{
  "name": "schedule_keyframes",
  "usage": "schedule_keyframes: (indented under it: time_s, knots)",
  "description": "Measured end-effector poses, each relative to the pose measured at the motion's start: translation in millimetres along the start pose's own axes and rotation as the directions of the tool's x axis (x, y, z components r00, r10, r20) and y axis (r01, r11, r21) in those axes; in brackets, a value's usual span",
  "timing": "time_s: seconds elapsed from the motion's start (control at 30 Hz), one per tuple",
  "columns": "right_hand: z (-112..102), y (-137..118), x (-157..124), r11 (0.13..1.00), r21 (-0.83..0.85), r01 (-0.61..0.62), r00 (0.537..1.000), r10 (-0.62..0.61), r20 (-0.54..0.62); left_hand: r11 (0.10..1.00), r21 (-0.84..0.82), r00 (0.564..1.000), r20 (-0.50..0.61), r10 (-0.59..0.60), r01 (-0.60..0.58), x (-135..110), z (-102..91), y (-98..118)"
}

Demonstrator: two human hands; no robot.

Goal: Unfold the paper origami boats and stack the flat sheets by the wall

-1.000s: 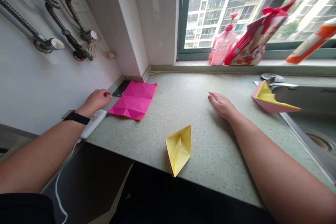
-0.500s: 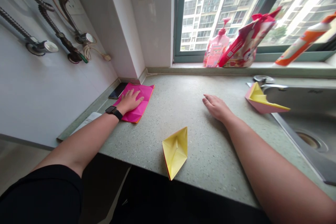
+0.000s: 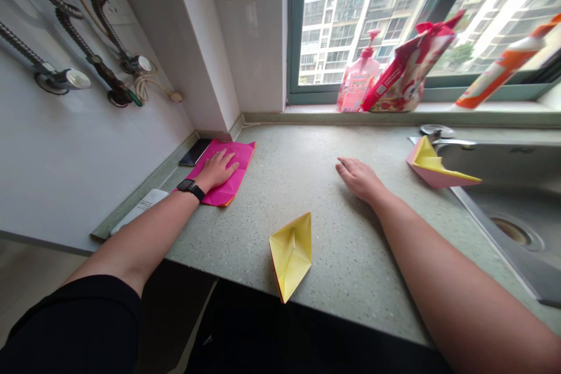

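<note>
My left hand (image 3: 217, 169) spread flat on pink paper (image 3: 243, 155), hands apart.
The paper lies beside the phone (image 3: 194, 152) on the counter (image 3: 289, 169). My right hand (image 3: 359, 179) rests, fingers extended, farther right. The yellow boat (image 3: 293, 254) sits at the front edge between my forearms.

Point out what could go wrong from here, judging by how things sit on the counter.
1. The yellow folded-paper boat sits at the front edge of the speckled grey counter; a bump might knock it off.
2. The pink-and-yellow folded-paper boat appears to overhang the stainless-steel sink and could tip in.
3. The left hand lies on the creased magenta paper sheet; dragging might wrinkle it.
</note>
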State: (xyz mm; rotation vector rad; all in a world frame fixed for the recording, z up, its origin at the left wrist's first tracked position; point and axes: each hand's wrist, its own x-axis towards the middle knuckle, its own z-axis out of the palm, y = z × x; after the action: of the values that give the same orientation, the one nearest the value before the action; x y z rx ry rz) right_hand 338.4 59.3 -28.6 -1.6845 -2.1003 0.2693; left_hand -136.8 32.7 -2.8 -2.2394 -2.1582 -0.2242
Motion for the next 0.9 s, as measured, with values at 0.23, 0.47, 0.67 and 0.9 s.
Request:
schedule_keyframes:
  time_s: [0.23, 0.47, 0.67, 0.9]
  knots:
    - [-0.6, -0.9, -1.0, 1.0, -0.004, -0.003, 1.0, 0.003, 0.002, 0.994, -0.032, 0.995, -0.007, 0.1, -0.1, -0.6, -3.7, 0.6]
    - [-2.3, -2.0, -0.9, 1.0, -0.012, -0.001, 1.0, 0.002, 0.026, 0.96, -0.108, 0.95, 0.156, 0.272, -0.257, -20.2, -51.2, -22.9]
    - [2.5, 2.3, 0.4, 1.0, -0.021, 0.015, 1.0, -0.015, -0.008, 0.978, -0.019, 0.9, 0.389, 0.196, -0.205, -55.9, -100.6, -86.8]
    - [4.0, 7.4, 1.9, 0.999, -0.028, 0.028, 1.0, -0.028, -0.004, 0.979, -0.059, 0.908, 0.367, 0.201, -0.193, -84.4, -90.0, -124.3]
